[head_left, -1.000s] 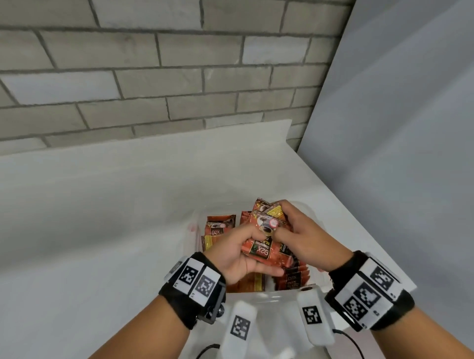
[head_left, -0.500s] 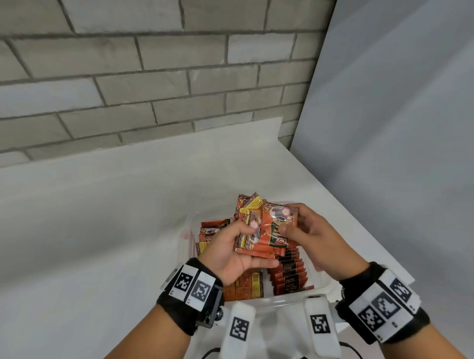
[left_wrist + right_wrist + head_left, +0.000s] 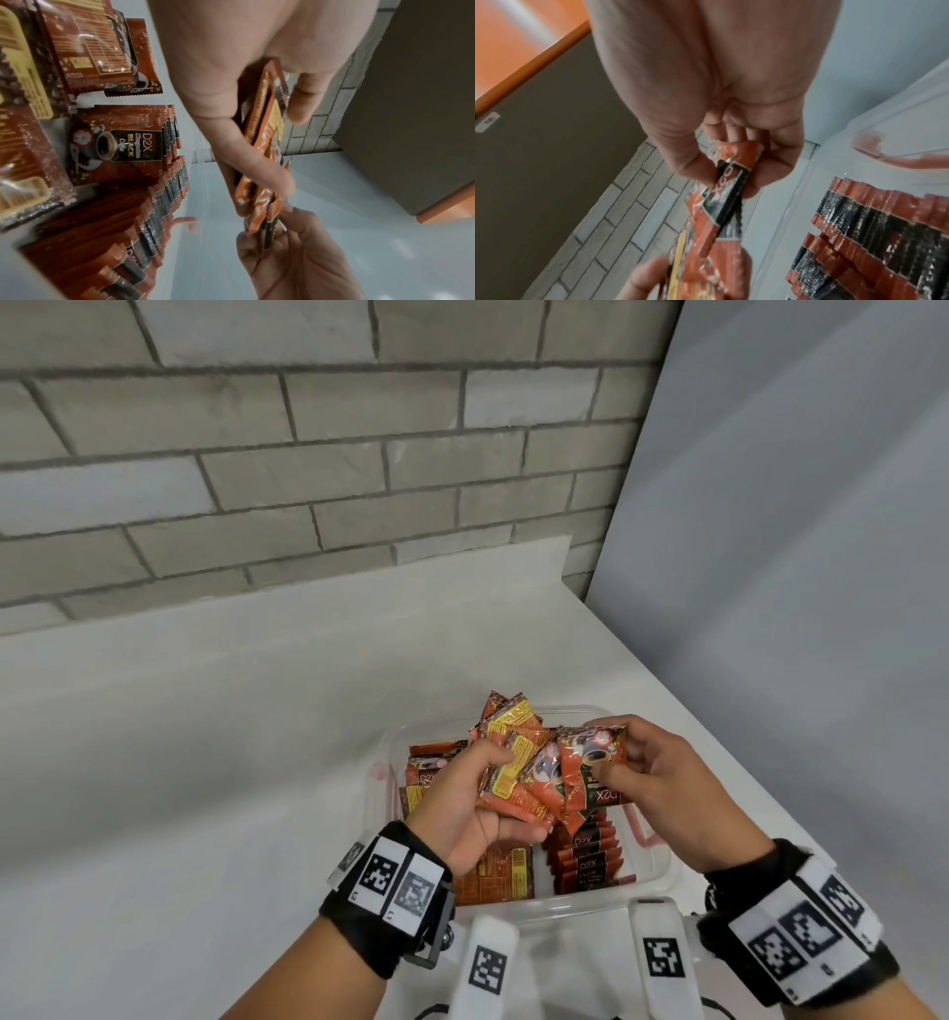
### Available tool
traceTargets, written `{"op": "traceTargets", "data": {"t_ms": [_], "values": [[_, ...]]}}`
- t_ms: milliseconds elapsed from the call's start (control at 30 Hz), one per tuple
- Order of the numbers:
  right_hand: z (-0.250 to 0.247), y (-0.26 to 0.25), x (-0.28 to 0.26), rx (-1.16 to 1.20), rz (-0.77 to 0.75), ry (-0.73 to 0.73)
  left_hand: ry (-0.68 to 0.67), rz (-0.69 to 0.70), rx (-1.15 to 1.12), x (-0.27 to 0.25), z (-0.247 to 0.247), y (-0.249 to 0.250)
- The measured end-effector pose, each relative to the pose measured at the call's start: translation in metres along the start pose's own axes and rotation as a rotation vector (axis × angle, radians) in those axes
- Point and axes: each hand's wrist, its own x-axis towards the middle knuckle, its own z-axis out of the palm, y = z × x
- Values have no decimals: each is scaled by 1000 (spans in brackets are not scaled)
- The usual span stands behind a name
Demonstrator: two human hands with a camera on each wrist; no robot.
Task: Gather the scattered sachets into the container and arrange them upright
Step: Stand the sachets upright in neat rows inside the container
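Above a clear plastic container (image 3: 652,886), my left hand (image 3: 477,793) grips a fanned bunch of orange-red coffee sachets (image 3: 513,757). My right hand (image 3: 637,773) pinches one sachet (image 3: 590,762) at the right end of that bunch, thumb on its front. Inside the container a row of sachets (image 3: 585,860) stands on edge at the right, and more sachets (image 3: 426,773) stand at the back left. The left wrist view shows the bunch (image 3: 267,142) between thumb and fingers, and the standing rows (image 3: 144,154). In the right wrist view the pinched sachet (image 3: 726,186) shows, blurred.
The container stands on a white table (image 3: 205,762) near its right edge. A grey brick wall (image 3: 308,454) runs along the back and a pale panel (image 3: 796,557) closes off the right side. White tagged camera mounts (image 3: 488,963) sit in front of the container.
Both hands have lifted the bunch a little and spread it. My right hand has shifted from holding the stack to pinching a single sachet at its right end.
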Motion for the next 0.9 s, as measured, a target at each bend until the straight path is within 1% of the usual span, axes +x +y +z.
{"op": "traceTargets", "data": {"t_ms": [67, 167, 267, 367, 467, 500, 567, 633, 767, 900], "values": [[-1, 2, 1, 120, 39, 48, -20, 4, -19, -1, 0, 2], [-1, 3, 2, 256, 68, 84, 29, 12, 4, 0, 2, 2], [0, 6, 1, 196, 59, 88, 88, 40, 101, 1, 4, 2], [3, 4, 0, 106, 52, 50, 114, 73, 178, 4, 3, 1], [5, 4, 0, 55, 47, 14, 103, 75, 160, 5, 3, 3], [5, 4, 1, 58, 48, 12, 102, 56, 129, 5, 3, 4], [4, 3, 1, 88, 54, 22, 52, 31, 70, 4, 1, 6], [3, 2, 1, 145, 66, 20, 17, 38, 36, 4, -2, 7], [2, 0, 2, 271, 116, -9, 44, 99, 101, 4, -5, 7], [3, -2, 2, 233, 103, -18, 58, 132, 132, 3, -4, 7]]}}
